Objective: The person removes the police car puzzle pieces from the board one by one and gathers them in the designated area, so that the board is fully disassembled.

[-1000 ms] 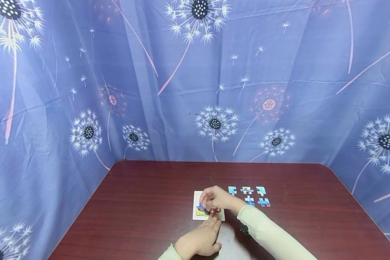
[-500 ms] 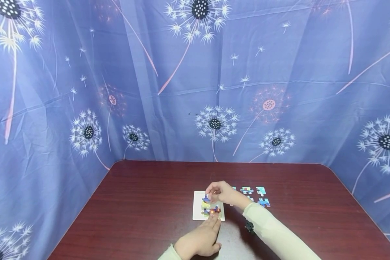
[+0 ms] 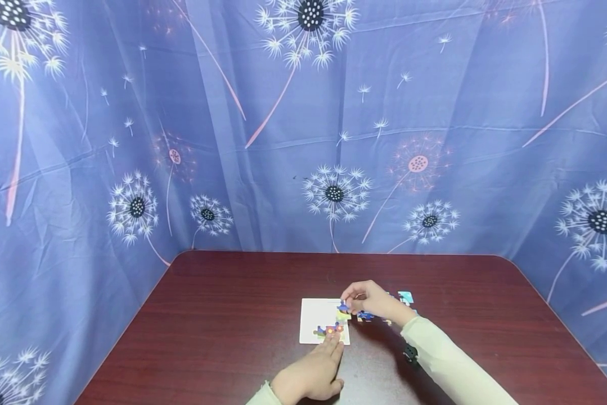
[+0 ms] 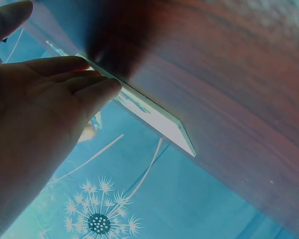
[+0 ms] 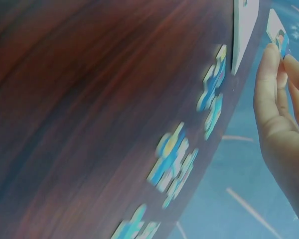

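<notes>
A white puzzle board point(image 3: 309, 322) lies on the table in the head view, with joined jigsaw pieces point(image 3: 329, 331) along its near right part. My left hand point(image 3: 310, 368) rests straight fingertips on these pieces at the near edge, covering some of them. Above the board's right edge, my right hand point(image 3: 376, 299) pinches a blue and yellow jigsaw piece point(image 3: 342, 310) between thumb and fingers. The right wrist view shows this held piece point(image 5: 278, 31) raised off the table. Straight left-hand fingers point(image 4: 97, 94) reach over the board's edge in the left wrist view.
Several loose jigsaw pieces point(image 5: 172, 154) lie to the right of the board, partly hidden by the right hand in the head view. A dark red wooden table point(image 3: 222, 315) extends around them. A blue dandelion-print curtain point(image 3: 283, 140) hangs behind.
My right hand lifts the blue and yellow jigsaw piece from the board's left part and carries it right, to the board's right edge. My left hand stays in place.
</notes>
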Demonstrator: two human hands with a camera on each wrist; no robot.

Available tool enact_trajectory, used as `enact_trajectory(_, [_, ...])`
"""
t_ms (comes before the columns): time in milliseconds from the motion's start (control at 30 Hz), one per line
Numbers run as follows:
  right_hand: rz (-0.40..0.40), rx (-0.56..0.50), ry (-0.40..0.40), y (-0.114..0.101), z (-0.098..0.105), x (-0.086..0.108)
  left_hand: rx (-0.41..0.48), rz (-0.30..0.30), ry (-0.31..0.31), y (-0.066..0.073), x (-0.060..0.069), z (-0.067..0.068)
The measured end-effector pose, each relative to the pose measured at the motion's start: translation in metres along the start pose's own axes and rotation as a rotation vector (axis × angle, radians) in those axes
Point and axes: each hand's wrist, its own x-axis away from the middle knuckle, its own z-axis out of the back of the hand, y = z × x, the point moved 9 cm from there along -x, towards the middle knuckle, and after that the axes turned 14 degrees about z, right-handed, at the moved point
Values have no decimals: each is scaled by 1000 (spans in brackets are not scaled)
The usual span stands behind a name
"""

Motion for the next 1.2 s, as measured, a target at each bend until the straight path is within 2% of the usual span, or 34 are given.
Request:
enact_trajectory(200, [-26, 20, 0, 5, 13, 15, 15, 8, -21, -1, -1, -2])
enact_trajectory(433, [-31, -9, -3, 7, 20, 32, 1, 1, -11, 1, -1, -3])
enact_trajectory(700, [-31, -59, -4, 9, 18, 47, 7, 14, -21, -1, -1, -3])
enact_trajectory(1200, [-54, -85, -8, 15, 8, 63, 24, 1, -21, -2, -2, -5])
